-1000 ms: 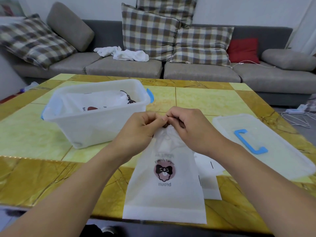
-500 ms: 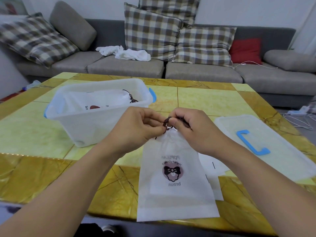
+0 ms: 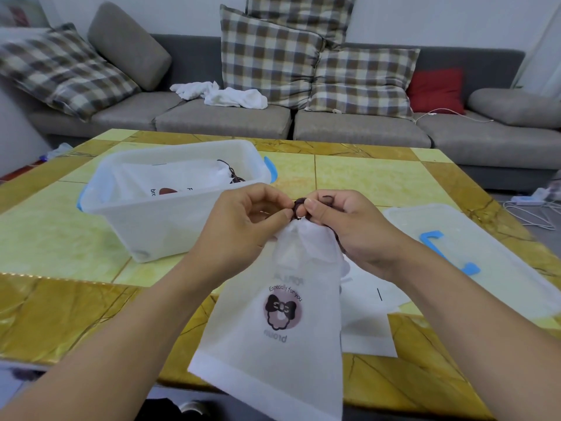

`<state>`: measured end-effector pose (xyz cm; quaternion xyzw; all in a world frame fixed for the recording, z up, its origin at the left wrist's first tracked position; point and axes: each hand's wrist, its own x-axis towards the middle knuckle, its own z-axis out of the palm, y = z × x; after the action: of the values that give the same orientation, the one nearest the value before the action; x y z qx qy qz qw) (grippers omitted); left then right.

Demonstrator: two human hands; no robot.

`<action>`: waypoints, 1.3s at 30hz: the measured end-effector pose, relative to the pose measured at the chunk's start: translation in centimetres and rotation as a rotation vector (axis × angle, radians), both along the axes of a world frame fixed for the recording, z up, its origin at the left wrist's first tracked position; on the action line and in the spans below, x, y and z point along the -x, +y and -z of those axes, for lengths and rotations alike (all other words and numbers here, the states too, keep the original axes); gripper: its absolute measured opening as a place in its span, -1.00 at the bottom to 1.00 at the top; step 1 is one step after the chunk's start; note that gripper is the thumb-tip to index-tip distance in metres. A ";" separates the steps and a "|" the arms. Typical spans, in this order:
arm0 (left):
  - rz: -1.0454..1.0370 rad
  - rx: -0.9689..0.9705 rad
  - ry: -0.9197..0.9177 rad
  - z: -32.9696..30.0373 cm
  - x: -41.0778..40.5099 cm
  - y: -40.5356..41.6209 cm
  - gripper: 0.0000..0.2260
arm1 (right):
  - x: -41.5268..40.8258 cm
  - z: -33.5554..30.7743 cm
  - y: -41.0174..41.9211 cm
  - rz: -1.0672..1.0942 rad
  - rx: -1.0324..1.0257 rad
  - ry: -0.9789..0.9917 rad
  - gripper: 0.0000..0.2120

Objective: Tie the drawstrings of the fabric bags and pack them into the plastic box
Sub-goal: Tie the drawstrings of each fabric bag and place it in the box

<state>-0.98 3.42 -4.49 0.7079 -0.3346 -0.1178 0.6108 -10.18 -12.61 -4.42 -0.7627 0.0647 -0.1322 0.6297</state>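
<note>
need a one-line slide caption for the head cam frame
Both hands, left and right, knot the dark drawstring of a white fabric bag beside the clear plastic box.

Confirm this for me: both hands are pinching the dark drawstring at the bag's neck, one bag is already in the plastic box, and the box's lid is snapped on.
One thing is wrong: the lid is not on the plastic box. The head view shows it lying flat on the table to the right, with the box open. The rest holds: the left hand and right hand pinch the drawstring, and one bag sits in the box.
</note>
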 end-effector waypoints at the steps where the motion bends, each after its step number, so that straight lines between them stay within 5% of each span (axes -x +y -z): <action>1: -0.014 0.008 -0.023 0.0 0.1 0.0 -0.95 | 0.0 0.0 -0.1 0.005 -0.016 -0.007 -0.74; 7: -0.085 -0.019 -0.131 -0.2 0.8 -0.2 -0.78 | 0.2 -0.1 -0.1 -0.034 -0.114 0.028 -0.73; 15: -0.064 0.017 0.041 -0.3 -0.3 -0.1 -0.95 | 0.2 -0.4 -0.7 0.029 -0.040 0.065 -0.74; 25: -0.063 -0.186 -0.448 0.3 -2.0 0.9 -0.90 | 0.5 -0.4 -2.1 -0.017 -0.046 0.138 -0.72; 39: 0.049 -0.298 -0.514 0.6 -3.6 1.0 -0.89 | 2.2 -2.0 -3.8 -0.044 0.102 0.255 -0.82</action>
<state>2.65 4.40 -5.11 0.7881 -0.4742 0.0030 0.3925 -12.35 -16.44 -2.38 -0.8057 0.1208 -0.0233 0.5794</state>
